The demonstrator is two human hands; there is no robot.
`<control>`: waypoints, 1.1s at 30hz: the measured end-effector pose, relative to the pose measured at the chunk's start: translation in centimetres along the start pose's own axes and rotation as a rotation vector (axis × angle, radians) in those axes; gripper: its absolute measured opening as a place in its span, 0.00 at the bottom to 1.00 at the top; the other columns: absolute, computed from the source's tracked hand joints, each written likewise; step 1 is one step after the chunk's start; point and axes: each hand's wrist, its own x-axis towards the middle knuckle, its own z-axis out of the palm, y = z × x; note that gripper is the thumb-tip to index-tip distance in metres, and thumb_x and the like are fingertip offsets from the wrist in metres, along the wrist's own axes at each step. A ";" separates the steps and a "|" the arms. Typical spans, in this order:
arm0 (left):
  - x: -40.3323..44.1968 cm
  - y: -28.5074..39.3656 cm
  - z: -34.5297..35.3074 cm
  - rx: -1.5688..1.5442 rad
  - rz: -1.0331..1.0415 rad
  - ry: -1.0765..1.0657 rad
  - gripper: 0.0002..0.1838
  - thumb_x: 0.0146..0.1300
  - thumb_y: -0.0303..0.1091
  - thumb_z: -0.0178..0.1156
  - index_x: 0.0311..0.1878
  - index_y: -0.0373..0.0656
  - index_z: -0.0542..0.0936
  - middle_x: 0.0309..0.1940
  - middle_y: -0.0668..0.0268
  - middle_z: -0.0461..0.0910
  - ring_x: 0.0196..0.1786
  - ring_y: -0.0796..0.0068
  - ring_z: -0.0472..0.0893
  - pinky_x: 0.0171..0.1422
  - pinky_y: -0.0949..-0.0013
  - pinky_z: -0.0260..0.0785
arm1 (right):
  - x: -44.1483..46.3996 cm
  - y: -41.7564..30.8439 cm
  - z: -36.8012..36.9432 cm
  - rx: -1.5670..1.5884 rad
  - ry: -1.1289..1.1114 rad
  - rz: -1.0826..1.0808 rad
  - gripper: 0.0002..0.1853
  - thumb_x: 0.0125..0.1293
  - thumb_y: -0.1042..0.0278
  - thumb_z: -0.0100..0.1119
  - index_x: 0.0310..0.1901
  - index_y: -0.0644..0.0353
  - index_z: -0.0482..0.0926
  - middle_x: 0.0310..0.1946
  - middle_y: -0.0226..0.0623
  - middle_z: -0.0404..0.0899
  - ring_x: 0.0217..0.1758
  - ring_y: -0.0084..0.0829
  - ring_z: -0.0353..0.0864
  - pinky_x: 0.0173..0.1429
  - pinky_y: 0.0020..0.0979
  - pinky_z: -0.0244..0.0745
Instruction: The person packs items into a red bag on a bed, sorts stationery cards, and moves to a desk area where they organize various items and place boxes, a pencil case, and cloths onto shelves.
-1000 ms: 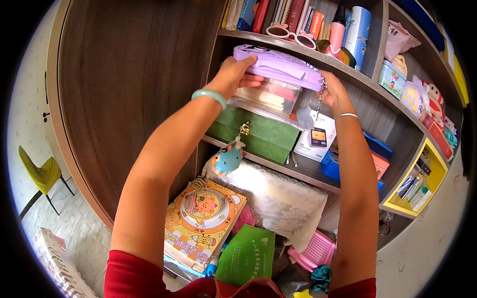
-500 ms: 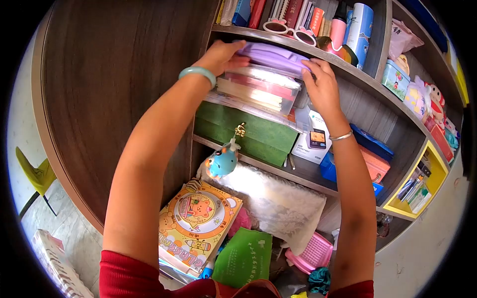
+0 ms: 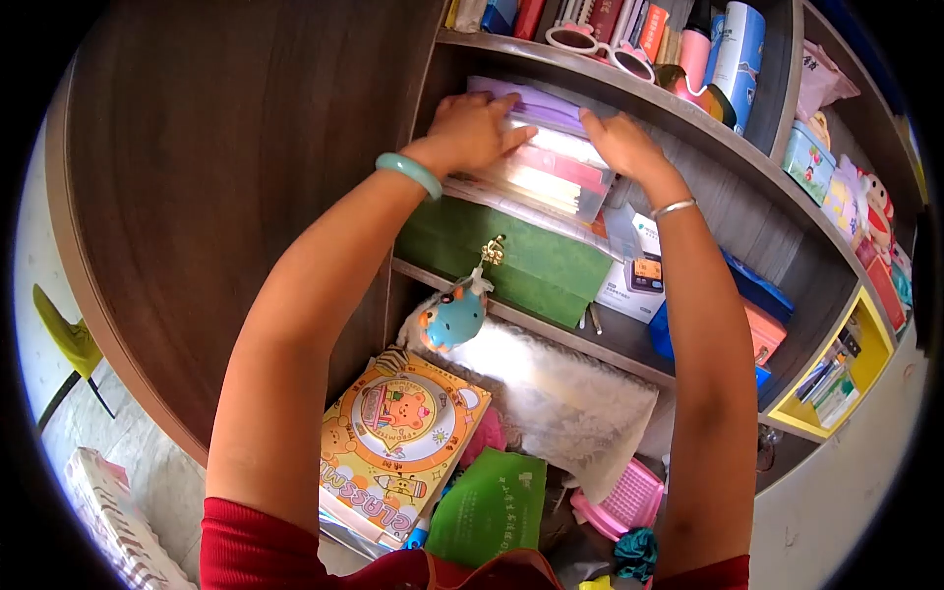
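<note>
A folded purple item [image 3: 536, 103], soft-looking, lies on top of a clear plastic box [image 3: 590, 202] on the middle shelf. My left hand [image 3: 477, 133] rests at its left front, fingers spread over the item and the box's top edge. At the right end my right hand [image 3: 626, 146] touches the purple item with its fingertips, the fingers stretched and not wrapped round it. Pinkish and cream papers or books show through the box. Beneath it sits a green box [image 3: 531, 265] with a gold clasp, from which a blue plush charm [image 3: 454, 317] hangs.
White sunglasses [image 3: 602, 51] and upright books fill the shelf above. A white box [image 3: 632, 285] stands right of the green one. Below are a bear-print book [image 3: 403, 438], a green bag [image 3: 489, 506], a lacy white cloth [image 3: 551, 393] and a pink basket [image 3: 624, 500].
The purple item sits deeper in the shelf. My left hand has shifted from its left end onto its front and the box, while my right hand stays by the right end. The view has shifted slightly.
</note>
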 end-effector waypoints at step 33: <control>-39.1 33.8 19.5 -0.759 0.949 -1.072 0.49 0.47 0.50 0.66 0.68 0.40 0.54 0.63 0.37 0.56 0.66 0.42 0.58 0.68 0.49 0.51 | -66.6 8.5 14.0 0.459 -0.396 0.464 0.30 0.57 0.59 0.58 0.60 0.61 0.64 0.58 0.55 0.65 0.62 0.52 0.63 0.63 0.42 0.62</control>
